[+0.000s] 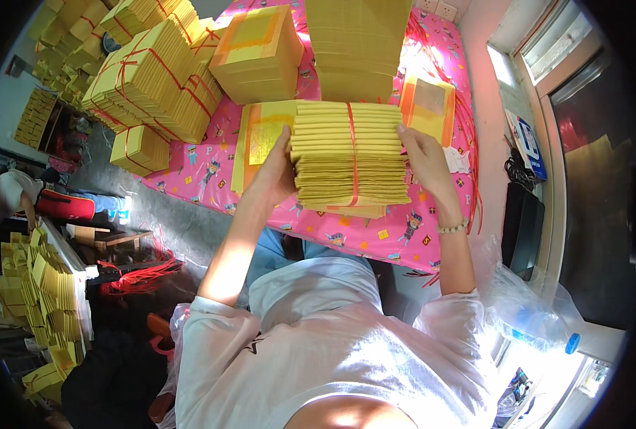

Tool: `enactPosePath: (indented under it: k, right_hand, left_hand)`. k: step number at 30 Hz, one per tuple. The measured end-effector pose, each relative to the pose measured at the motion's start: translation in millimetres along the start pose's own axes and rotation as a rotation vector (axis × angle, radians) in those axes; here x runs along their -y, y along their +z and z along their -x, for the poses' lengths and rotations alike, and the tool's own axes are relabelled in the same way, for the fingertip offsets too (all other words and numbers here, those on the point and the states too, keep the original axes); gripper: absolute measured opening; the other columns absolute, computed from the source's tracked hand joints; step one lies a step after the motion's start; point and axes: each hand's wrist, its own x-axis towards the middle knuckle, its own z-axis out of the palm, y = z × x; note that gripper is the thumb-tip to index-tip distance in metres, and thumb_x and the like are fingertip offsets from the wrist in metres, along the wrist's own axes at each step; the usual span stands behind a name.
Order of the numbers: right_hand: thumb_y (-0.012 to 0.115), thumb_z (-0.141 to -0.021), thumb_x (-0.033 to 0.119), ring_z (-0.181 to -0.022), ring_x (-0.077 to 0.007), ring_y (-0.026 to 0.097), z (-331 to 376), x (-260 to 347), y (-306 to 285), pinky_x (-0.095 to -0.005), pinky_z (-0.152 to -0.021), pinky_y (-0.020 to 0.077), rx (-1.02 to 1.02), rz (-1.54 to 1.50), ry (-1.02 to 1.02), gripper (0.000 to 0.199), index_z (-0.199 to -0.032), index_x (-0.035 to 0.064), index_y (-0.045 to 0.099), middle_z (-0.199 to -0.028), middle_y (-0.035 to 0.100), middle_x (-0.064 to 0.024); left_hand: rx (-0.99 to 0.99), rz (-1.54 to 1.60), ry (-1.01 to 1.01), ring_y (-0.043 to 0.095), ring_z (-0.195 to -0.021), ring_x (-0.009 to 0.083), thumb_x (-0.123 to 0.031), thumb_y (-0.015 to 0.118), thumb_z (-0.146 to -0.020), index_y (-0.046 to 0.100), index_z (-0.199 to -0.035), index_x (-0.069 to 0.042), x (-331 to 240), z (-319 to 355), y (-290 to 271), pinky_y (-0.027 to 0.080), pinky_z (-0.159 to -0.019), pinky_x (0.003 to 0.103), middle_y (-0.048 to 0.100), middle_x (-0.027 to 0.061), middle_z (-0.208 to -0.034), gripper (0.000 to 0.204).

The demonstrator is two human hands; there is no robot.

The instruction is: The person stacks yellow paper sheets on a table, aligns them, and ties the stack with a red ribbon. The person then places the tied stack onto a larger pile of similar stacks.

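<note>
A thick bundle of folded yellow paper sits in front of me, with a red tie running around its middle. My left hand presses against the bundle's left side. On its right side my right hand grips the edge, the thumb near the upper corner. Beneath and to the left of the bundle lies a flat yellow sheet with an orange border. Part of another yellow sheet pokes out below it.
A pink patterned cloth covers the table. Tall yellow paper stacks and tied bundles stand at the back and left. Red ties hang along the right edge. Another person works at far left; a plastic bottle lies at right.
</note>
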Motion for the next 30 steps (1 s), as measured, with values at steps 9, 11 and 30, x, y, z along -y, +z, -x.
enactPosePath:
  k: [9, 11, 30]
  right_hand:
    - [0.045, -0.098, 0.035, -0.092, -0.0132, 0.056, -9.0, -32.1, 20.3, -0.0274, -0.082, 0.0435, 0.048, -0.321, -0.039, 0.042, -0.115, -0.0012, 0.057, -0.103, 0.061, -0.0051]
    - [0.043, -0.098, 0.037, -0.112, -0.0170, 0.049, -6.8, -37.8, 24.9, -0.0295, -0.095, 0.0375, 0.022, -0.356, -0.043, 0.047, -0.128, -0.0001, 0.047, -0.122, 0.052, -0.0095]
    - [0.038, -0.098, 0.046, -0.127, -0.0146, 0.040, 5.0, -42.7, 61.9, -0.0291, -0.104, 0.0351, 0.065, -0.975, 0.215, 0.061, -0.146, 0.0116, 0.026, -0.143, 0.037, -0.0020]
  left_hand:
    - [-0.112, 0.020, 0.288, 0.043, -0.126, 0.0254, -0.067, 0.037, -0.089, 0.033, -0.140, 0.001, 31.5, -22.7, -46.2, 0.034, -0.103, 0.035, 0.040, 0.0157, -0.141, 0.085]
    - [-0.147, -0.038, 0.472, 0.035, -0.132, 0.0247, -0.059, 0.049, -0.088, 0.026, -0.143, 0.003, 27.6, -0.6, -20.7, 0.028, -0.106, 0.031, 0.033, 0.0179, -0.145, 0.086]
    - [-0.120, -0.283, 0.297, 0.050, -0.115, 0.0176, -0.031, 0.057, -0.093, 0.012, -0.147, 0.002, 7.0, 25.6, 13.5, 0.039, -0.097, 0.027, 0.052, 0.0129, -0.126, 0.077]
